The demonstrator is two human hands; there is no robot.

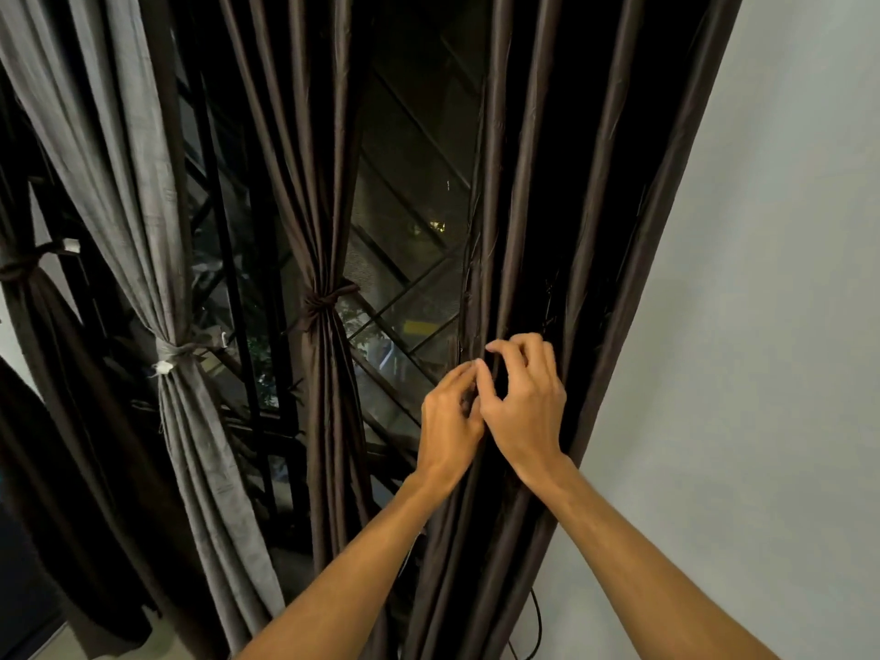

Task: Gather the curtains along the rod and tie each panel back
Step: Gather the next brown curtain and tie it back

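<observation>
A dark brown curtain panel (547,207) hangs loose beside the white wall on the right. My left hand (450,416) and my right hand (524,402) meet at its left edge, at about waist height of the panel. Both pinch the folds of the fabric with curled fingers, thumbs touching each other. To the left, another dark brown panel (328,159) is gathered and bound by a knotted tieback (324,304). Further left, a grey panel (143,183) is bound with a grey tieback (174,357). A dark panel (43,326) at the far left is tied too.
A window with dark diagonal grille bars (409,278) shows between the panels, night outside. The white wall (762,326) fills the right side. A black cable (535,626) hangs near the floor under the loose panel.
</observation>
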